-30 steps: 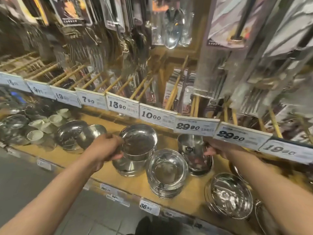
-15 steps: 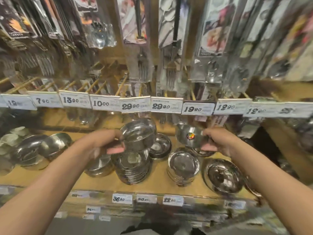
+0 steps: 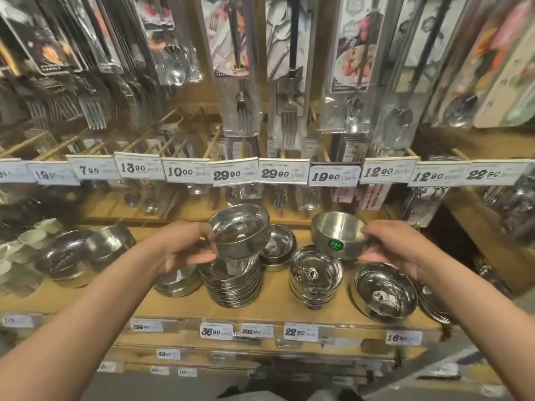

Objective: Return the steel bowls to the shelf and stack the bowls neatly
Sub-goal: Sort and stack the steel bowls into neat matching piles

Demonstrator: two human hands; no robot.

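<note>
Above the shelf [image 3: 278,306], right hand [image 3: 396,246] now with a raised stickered bowl [image 3: 337,238].

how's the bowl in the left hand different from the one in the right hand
The left hand holds a bowl with straight walls, tilted so its mirror-bright inside faces the camera; no sticker shows on it. The right hand holds a rounder bowl with a duller inside and a green sticker on its wall. The left bowl hangs above a tall stack, the right bowl above a shorter one. Both are steel and held off the shelf.
</note>
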